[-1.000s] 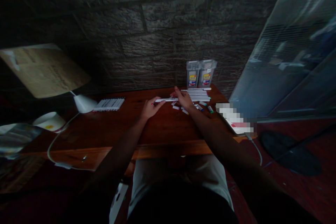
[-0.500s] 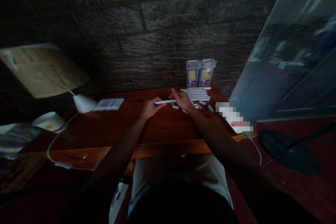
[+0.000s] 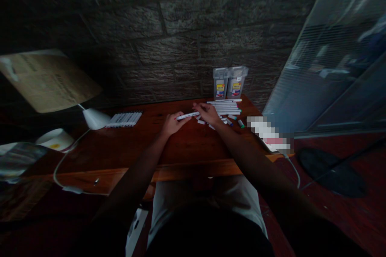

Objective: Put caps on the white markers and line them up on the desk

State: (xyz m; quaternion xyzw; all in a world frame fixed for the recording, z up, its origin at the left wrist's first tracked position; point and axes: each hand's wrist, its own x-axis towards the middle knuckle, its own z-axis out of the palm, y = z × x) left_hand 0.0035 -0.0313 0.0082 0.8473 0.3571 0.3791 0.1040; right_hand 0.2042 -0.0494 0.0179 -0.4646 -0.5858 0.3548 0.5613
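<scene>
A white marker [image 3: 187, 116] is held almost level above the wooden desk, its right end tipped slightly up. My left hand [image 3: 172, 123] is closed on the marker's left end between thumb and fingers. At the other end, the fingers of my right hand [image 3: 209, 113] pinch the marker, partly covering that tip. Just past my right hand lies a row of white markers [image 3: 226, 107] with coloured ends. Several loose marker caps [image 3: 241, 123] are scattered beside and partly beneath my right hand, blue and green tips among them.
Two clear plastic marker cases [image 3: 220, 84] stand against the brick wall. Another row of white markers [image 3: 125, 119] lies to the left, near a lamp [image 3: 95, 119] and a white bowl-shaped container [image 3: 56, 139]. A blurred-out white object [image 3: 268, 136] sits at the desk's right edge.
The marker's right end has tilted up a little, and my right hand has shifted slightly left, its fingers drawing in around that end. My left hand keeps its hold.
</scene>
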